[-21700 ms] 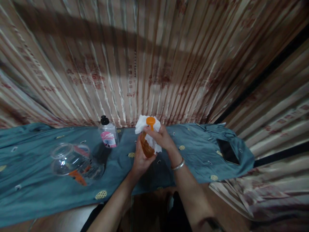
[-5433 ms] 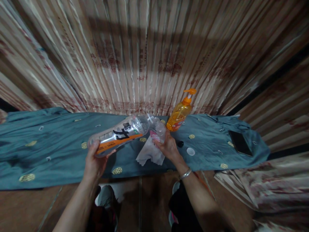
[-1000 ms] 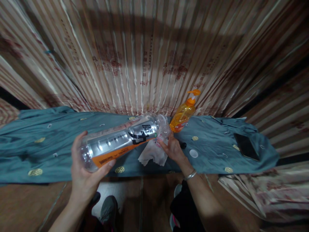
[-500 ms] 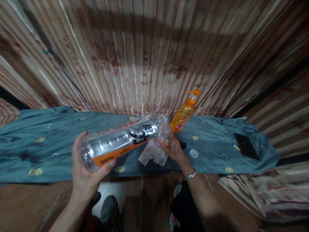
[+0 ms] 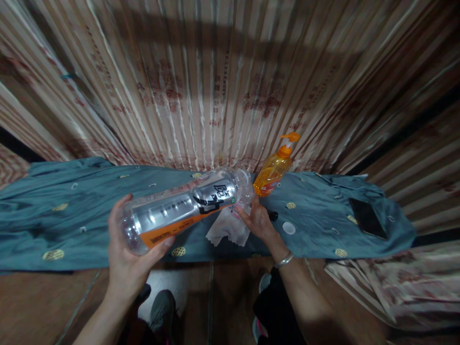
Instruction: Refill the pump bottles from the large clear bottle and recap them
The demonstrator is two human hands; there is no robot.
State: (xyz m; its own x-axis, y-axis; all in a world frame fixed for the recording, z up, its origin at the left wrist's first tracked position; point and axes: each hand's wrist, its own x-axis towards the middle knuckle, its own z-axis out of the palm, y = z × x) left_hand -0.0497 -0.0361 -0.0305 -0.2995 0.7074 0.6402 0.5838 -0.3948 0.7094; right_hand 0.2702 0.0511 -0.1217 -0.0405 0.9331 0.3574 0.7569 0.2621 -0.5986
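Observation:
A large clear plastic bottle (image 5: 179, 211) with a silver and orange label lies tilted across the view, its clear neck end up and to the right. My left hand (image 5: 132, 249) is wrapped round its base. At the neck end my right hand (image 5: 257, 218) closes its fingers against the clear plastic; the fingertips are partly hidden, and the bottle's mouth is hard to make out. Just beyond that hand stands an orange pump bottle (image 5: 272, 172) of yellow-orange liquid. Below the neck lies a crumpled white tissue (image 5: 228, 230).
A teal patterned cloth (image 5: 89, 206) covers the long, narrow surface. To the right lie a small white disc (image 5: 288, 228), a black object (image 5: 273, 216) and a black phone (image 5: 367, 218). Striped curtains (image 5: 201, 86) hang behind. Shoes show on the tiled floor (image 5: 194, 306).
Almost nothing differs. The bottle has turned very slightly in my hands, its label shifting a little to the right.

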